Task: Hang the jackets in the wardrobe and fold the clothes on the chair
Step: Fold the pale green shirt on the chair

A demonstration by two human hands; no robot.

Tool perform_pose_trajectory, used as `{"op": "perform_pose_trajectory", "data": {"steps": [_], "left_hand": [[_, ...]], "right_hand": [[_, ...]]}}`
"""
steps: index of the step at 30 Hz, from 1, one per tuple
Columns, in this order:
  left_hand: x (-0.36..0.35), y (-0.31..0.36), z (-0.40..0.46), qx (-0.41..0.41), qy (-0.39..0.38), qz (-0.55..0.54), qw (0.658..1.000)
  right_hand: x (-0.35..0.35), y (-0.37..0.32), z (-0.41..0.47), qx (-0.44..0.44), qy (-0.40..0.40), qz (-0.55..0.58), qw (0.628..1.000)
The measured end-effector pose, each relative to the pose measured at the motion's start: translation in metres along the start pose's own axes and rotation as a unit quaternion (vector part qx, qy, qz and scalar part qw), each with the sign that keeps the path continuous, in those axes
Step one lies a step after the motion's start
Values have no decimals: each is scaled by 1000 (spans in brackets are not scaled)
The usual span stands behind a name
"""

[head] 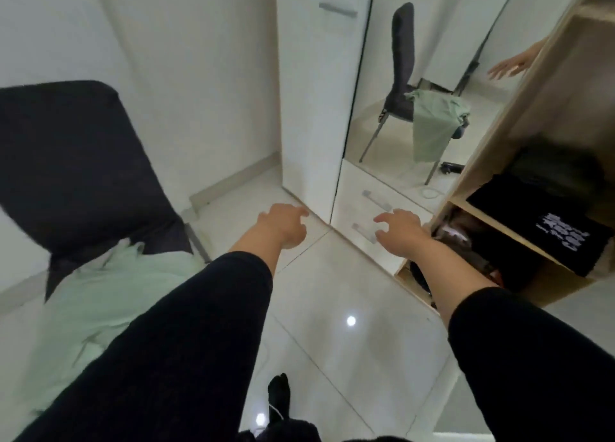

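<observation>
While both arms reached forward, my left hand and right hand were loosely spread, holding nothing; green garment lay on chair.

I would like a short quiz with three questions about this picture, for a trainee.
1. True or false: the left hand holds a garment.
2. What colour is the garment on the chair?
3. Where does the folded black shirt lie: A) on the floor, B) on a wardrobe shelf, C) on the chair?

Key: 1 false, both it and the right hand are empty; 2 light green; 3 B.
</observation>
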State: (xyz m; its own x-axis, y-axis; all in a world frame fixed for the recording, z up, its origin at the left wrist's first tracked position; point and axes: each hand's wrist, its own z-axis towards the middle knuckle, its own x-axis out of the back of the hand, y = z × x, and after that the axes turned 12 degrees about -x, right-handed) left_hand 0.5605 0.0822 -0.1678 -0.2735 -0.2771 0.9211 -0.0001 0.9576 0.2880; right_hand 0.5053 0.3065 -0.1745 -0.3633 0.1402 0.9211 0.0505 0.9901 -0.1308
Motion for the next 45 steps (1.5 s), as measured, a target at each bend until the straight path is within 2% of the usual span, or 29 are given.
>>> {"op": "perform_pose_trajectory", "data": {"steps": [9, 15, 22, 30, 33, 37, 40, 42, 45], "left_hand": [[-25, -134, -179, 206, 35, -69, 975], [-61, -215, -281, 302, 36, -119, 945], [-107, -301, -350, 354, 20, -161, 921], [-195, -384, -326, 329, -6, -232, 915], [-231, -411, -302, 298, -11, -225, 928], [-272, -432, -269, 259, 7, -211, 943], [-295, -441, -253, 259, -1, -161, 952], [-308, -444, -245, 276, 37, -95, 956], [-322, -444, -240, 287, 109, -18, 952]], "right_hand": [[-64, -154, -74, 188, -42, -60, 979], [-126, -253, -127, 267, -76, -88, 957], [-213, -334, -169, 289, -139, -110, 941], [-333, -354, -140, 257, -200, -119, 938], [-373, -364, -116, 267, -172, -142, 938], [-415, -371, -88, 291, -97, -178, 935], [-442, -368, -72, 302, -24, -201, 932], [-454, -367, -60, 325, 35, -161, 931], [-463, -366, -50, 400, 117, 1, 909]]}}
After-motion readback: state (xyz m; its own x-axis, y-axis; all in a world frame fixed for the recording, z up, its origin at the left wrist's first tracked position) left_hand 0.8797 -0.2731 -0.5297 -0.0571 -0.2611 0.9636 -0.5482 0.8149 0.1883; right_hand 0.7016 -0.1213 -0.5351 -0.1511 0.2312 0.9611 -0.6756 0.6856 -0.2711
